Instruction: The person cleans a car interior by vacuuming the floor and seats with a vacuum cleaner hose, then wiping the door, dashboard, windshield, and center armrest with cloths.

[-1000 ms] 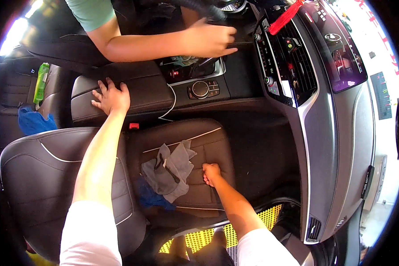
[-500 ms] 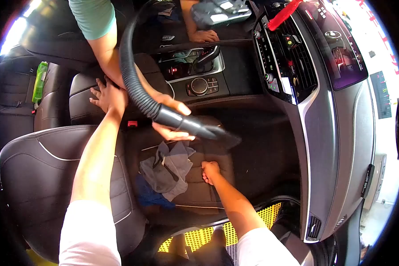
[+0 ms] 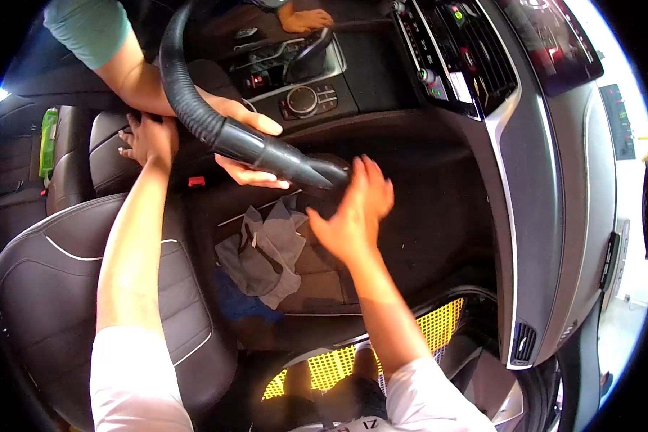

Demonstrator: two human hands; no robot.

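My left hand (image 3: pixel 150 140) lies with fingers spread on the dark centre armrest (image 3: pixel 108 147), close beside another person's forearm. My right hand (image 3: pixel 356 216) is raised above the seat, thumb and fingers apart, at the tip of a black vacuum nozzle (image 3: pixel 288 160). Whether it touches the nozzle I cannot tell. The other person's hand (image 3: pixel 248 173) grips the nozzle where it joins the ribbed hose (image 3: pixel 187 101). Below, a crumpled grey cloth (image 3: pixel 266 248) and a blue cloth (image 3: pixel 245 299) lie on the brown seat cushion (image 3: pixel 320 288).
The gear console with a round dial (image 3: pixel 302 101) stands beyond the seat. The dashboard (image 3: pixel 540 194) borders the right side. A second hand of another person (image 3: pixel 306 19) rests at the far side. A green packet (image 3: pixel 48 144) is at the rear left. Yellow grating (image 3: pixel 439 324) shows below the sill.
My right hand has lifted from the seat cushion, opened from a fist and moved up to the nozzle's tip. The view has shifted, while my left hand stays on the armrest.
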